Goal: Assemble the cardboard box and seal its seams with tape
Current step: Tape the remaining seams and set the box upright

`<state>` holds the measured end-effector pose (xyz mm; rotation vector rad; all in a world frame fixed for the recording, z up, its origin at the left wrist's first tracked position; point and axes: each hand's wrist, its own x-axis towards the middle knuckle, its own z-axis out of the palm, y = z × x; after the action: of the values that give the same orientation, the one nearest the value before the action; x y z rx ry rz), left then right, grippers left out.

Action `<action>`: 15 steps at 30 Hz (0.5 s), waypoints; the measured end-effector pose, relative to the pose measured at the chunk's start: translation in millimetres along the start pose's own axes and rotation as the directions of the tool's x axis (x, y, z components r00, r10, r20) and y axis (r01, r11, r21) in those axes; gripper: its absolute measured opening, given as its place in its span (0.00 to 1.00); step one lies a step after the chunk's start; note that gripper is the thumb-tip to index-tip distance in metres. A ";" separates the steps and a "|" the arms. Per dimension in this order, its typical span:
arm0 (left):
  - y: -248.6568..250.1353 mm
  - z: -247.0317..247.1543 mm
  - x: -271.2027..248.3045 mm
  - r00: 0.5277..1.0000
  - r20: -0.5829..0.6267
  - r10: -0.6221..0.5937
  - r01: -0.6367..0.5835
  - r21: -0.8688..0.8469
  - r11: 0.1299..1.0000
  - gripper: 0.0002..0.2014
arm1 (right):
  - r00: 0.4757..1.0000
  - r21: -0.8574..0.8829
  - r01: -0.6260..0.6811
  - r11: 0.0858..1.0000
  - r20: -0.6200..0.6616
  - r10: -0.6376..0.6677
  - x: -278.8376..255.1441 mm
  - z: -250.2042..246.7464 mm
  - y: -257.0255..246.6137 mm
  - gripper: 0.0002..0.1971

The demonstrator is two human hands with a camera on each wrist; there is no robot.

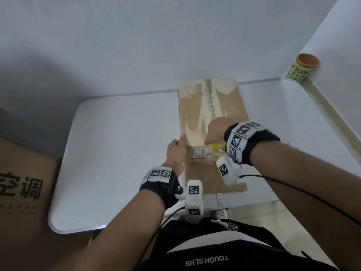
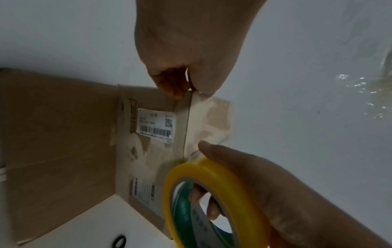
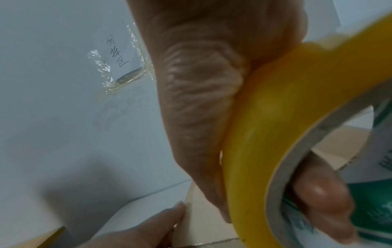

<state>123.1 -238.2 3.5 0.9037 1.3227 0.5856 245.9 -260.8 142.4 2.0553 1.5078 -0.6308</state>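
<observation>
Cardboard box (image 1: 211, 106) lies on the table (image 1: 121, 153); right hand (image 1: 214, 132) grips the yellow tape (image 2: 212, 201), fingers curled through its core; left hand (image 1: 175, 153) pinches the box's edge.

brown cardboard box (image 1: 213, 106) upright, yellow tape roll (image 2: 214, 201)

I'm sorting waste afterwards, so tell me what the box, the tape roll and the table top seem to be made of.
Box: brown cardboard, matt, with pale torn patches where older tape seems to have peeled.
Tape roll: glossy yellow film, probably plastic, on a grey core that looks like card, green printing inside; the right hand holds it.
Table top: smooth white surface with a soft sheen; laminate or plastic, cannot tell which.
</observation>
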 end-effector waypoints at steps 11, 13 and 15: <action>2.7 -10.7 3.0 0.978 0.210 0.011 -0.034 0.108 0.994 0.18 | 1.000 0.029 -0.011 1.000 0.000 0.011 3.2 1.8 2.5 0.16; 8.4 -15.9 2.8 0.970 0.240 -0.027 -0.022 0.201 0.979 0.20 | 1.000 0.062 -0.017 0.998 -0.004 0.018 3.9 2.0 4.8 0.15; 13.9 -22.4 3.4 0.963 0.264 -0.051 -0.031 0.298 0.954 0.26 | 1.000 0.119 -0.029 0.993 0.000 0.029 3.6 1.6 9.6 0.11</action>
<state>103.6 -222.8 13.1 1.1801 1.1834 0.2421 255.9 -261.7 140.2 2.1627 1.4711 -0.7232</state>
